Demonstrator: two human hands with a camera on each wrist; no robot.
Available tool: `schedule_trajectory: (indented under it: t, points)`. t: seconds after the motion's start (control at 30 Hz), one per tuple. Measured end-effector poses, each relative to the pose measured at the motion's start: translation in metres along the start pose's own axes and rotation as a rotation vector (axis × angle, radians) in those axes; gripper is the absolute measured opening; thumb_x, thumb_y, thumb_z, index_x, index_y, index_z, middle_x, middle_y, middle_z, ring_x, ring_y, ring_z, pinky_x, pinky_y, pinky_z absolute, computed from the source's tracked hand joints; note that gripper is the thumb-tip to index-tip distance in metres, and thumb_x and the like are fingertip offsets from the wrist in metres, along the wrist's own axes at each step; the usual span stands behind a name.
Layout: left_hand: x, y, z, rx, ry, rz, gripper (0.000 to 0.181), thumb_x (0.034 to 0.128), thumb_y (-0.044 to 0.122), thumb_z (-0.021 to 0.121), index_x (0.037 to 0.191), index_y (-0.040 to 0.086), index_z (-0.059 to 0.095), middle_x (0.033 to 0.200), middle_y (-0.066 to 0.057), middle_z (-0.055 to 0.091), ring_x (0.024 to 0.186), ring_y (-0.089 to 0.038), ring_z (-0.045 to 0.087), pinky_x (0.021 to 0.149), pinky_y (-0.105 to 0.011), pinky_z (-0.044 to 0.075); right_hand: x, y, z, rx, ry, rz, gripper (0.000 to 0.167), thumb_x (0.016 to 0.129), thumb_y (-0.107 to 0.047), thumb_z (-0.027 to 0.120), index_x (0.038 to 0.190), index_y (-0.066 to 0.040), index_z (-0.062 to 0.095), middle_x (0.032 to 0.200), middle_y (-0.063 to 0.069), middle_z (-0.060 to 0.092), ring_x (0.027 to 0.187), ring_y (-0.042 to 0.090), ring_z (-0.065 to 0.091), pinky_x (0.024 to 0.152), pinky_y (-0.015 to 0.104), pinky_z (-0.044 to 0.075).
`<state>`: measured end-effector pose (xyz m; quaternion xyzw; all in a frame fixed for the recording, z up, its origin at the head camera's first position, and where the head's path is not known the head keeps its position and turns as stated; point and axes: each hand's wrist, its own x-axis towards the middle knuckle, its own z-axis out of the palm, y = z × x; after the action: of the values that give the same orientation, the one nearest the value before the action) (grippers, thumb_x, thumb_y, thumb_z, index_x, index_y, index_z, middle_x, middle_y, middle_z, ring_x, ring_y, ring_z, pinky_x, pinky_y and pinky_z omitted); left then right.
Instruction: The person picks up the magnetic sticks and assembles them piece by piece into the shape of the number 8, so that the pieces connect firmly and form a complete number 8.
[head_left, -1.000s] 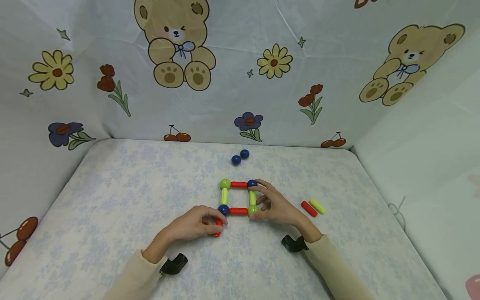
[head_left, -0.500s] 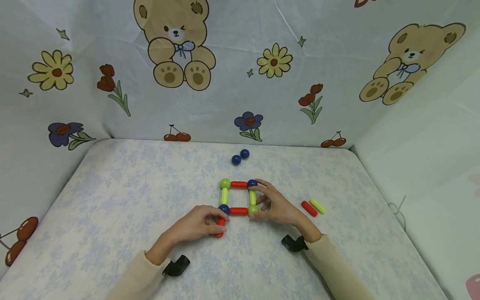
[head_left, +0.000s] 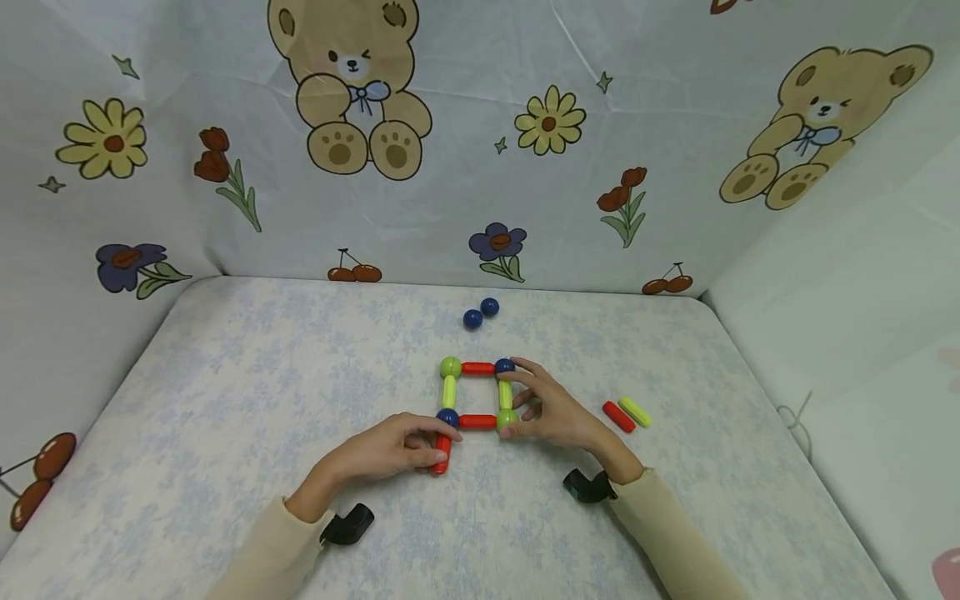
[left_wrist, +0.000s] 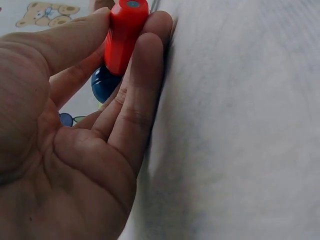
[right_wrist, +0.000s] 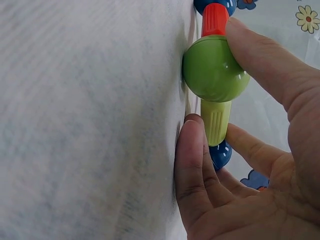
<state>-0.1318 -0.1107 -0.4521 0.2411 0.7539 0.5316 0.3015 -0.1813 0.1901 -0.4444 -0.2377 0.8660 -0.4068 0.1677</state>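
A flat square of balls and rods lies mid-table, with two lime-green balls and two blue balls at its corners. Two red rods and two yellow-green rods form its sides. My left hand (head_left: 390, 447) pinches another red rod (left_wrist: 122, 40) between thumb and fingers. That rod points toward me, its far end against the near-left blue ball (head_left: 447, 418). On the square's right side, my right hand (head_left: 551, 412) holds the frame. Its thumb presses the near-right green ball (right_wrist: 215, 70), and its fingers surround the yellow-green rod (right_wrist: 216, 122) and reach the far-right blue ball (head_left: 504, 367).
Two loose blue balls (head_left: 481, 313) sit beyond the square. Right of my right hand lie a loose red rod (head_left: 618, 417) and a yellow-green rod (head_left: 635, 412), side by side. A printed cloth wall (head_left: 450, 200) rises behind the table's back edge.
My left hand has shifted the pinched red rod slightly to the right, more in line below the near-left blue ball. The right hand and the square have stayed nearly still.
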Motion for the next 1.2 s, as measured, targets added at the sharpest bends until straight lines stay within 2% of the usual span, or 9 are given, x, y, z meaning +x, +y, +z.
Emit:
schedule_trajectory:
  t: [0.2, 0.37, 0.47, 0.6, 0.73, 0.97, 1.2]
  points:
    - [0.0, -0.003, 0.0, -0.072, -0.007, -0.001, 0.036, 0.0991, 0.02, 0.065, 0.132, 0.005, 0.063, 0.091, -0.011, 0.074, 0.084, -0.016, 0.069, 0.078, -0.025, 0.052, 0.001, -0.002, 0.0, -0.003, -0.005, 0.001, 0.08, 0.08, -0.028, 0.087, 0.148, -0.011, 0.048, 0.164, 0.013, 0.019, 0.11, 0.026, 0.062, 0.086, 0.038, 0.056]
    - [-0.001, -0.004, -0.001, -0.09, -0.004, 0.003, 0.036, 0.099, 0.019, 0.065, 0.132, 0.005, 0.063, 0.092, -0.012, 0.074, 0.084, -0.015, 0.069, 0.078, -0.025, 0.053, 0.002, -0.005, -0.001, -0.021, -0.014, 0.005, 0.082, 0.08, -0.03, 0.087, 0.149, -0.013, 0.047, 0.163, 0.014, 0.02, 0.11, 0.023, 0.063, 0.085, 0.033, 0.056]
    - [-0.002, -0.006, -0.001, -0.098, 0.002, 0.008, 0.036, 0.0989, 0.018, 0.065, 0.132, 0.006, 0.063, 0.092, -0.011, 0.074, 0.083, -0.014, 0.069, 0.077, -0.024, 0.052, 0.003, -0.005, -0.004, -0.04, -0.013, -0.021, 0.081, 0.082, -0.031, 0.085, 0.15, -0.014, 0.045, 0.163, 0.018, 0.021, 0.109, 0.024, 0.065, 0.084, 0.032, 0.056]
    - [-0.002, -0.008, 0.001, -0.12, -0.006, 0.006, 0.036, 0.0988, 0.018, 0.065, 0.132, 0.005, 0.063, 0.092, -0.012, 0.074, 0.084, -0.013, 0.069, 0.078, -0.024, 0.053, 0.004, -0.003, -0.011, -0.107, 0.009, -0.067, 0.076, 0.086, -0.033, 0.081, 0.149, -0.011, 0.045, 0.158, 0.021, 0.029, 0.106, 0.027, 0.066, 0.081, 0.033, 0.056]
    - [-0.001, -0.01, 0.002, -0.124, -0.02, 0.011, 0.036, 0.0987, 0.019, 0.065, 0.132, 0.006, 0.063, 0.091, -0.01, 0.075, 0.084, -0.013, 0.07, 0.079, -0.024, 0.053, 0.009, -0.006, -0.024, -0.174, 0.036, -0.083, 0.065, 0.091, -0.032, 0.075, 0.146, -0.009, 0.049, 0.148, 0.017, 0.046, 0.103, 0.027, 0.066, 0.079, 0.035, 0.055]
    - [0.001, -0.011, 0.0, -0.13, -0.027, 0.023, 0.036, 0.0989, 0.019, 0.065, 0.131, 0.005, 0.063, 0.09, -0.007, 0.074, 0.083, -0.012, 0.069, 0.078, -0.024, 0.053, 0.04, -0.019, -0.046, -0.258, 0.052, -0.11, 0.052, 0.096, -0.027, 0.07, 0.14, -0.003, 0.055, 0.138, 0.019, 0.058, 0.104, 0.029, 0.067, 0.082, 0.041, 0.057]
    - [0.004, -0.012, -0.003, -0.121, -0.046, 0.042, 0.035, 0.099, 0.017, 0.065, 0.132, 0.004, 0.063, 0.092, -0.01, 0.074, 0.084, -0.013, 0.069, 0.079, -0.024, 0.054, 0.084, -0.025, -0.045, -0.301, 0.05, -0.11, 0.05, 0.098, -0.024, 0.067, 0.141, -0.003, 0.054, 0.138, 0.02, 0.057, 0.105, 0.031, 0.067, 0.085, 0.043, 0.057]
